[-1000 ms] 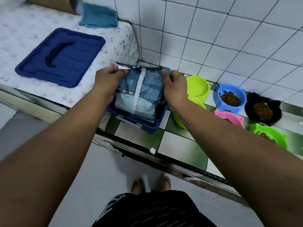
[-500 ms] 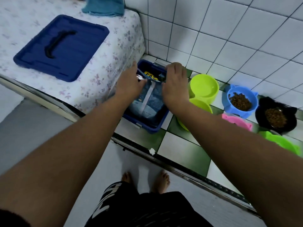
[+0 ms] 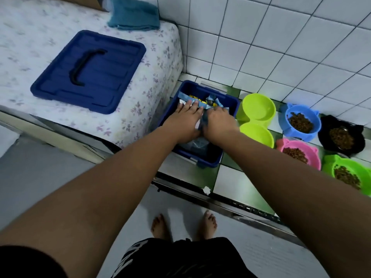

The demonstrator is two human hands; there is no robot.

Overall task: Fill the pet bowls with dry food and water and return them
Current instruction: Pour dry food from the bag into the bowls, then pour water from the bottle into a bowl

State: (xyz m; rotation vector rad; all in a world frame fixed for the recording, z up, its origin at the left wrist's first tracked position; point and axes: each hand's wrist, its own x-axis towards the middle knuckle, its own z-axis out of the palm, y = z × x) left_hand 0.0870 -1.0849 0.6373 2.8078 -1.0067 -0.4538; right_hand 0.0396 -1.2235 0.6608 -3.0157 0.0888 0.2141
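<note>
Kibble bag (image 3: 197,144) under our flat left hand (image 3: 185,122) and gripping right hand (image 3: 217,122): we press it fully into the blue bin (image 3: 230,101) so its lid (image 3: 88,71) can seat.

One view only: a wide-angle camera worn on the head, looking forward and steeply down. Both forearms run from the lower corners toward mid-frame, where the left hand (image 3: 185,121) and right hand (image 3: 217,122) meet, close to the lens at arm's reach. The person's bare feet (image 3: 183,225) show near the bottom centre, almost under the camera. The tiled wall (image 3: 281,41) fills the upper right; the covered surface (image 3: 24,57) fills the upper left. Straight tile lines bow toward the edges. There is no second view to share any part of the scene.
</note>
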